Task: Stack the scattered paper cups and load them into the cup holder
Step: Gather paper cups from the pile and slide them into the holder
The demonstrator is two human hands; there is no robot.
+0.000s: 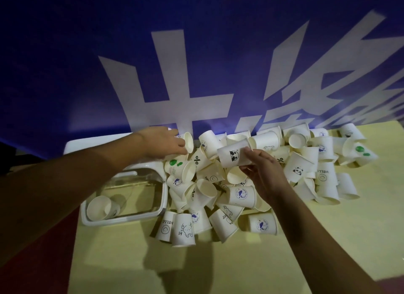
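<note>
Cup holder (162, 203) left of cup pile (240, 184) on table (328, 239), banner (65, 75) behind

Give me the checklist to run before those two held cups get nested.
1. Right hand grip on panda cup: ok, fingers are round it.
2. Left hand grip on plain cup: ok.
3. Held cups lined up mouth to base: not ok, they are apart and point differently.
4. Holder free inside: not ok, a loose cup lies in it on its side.
5. Pile steady under the hands: cannot tell.
</note>
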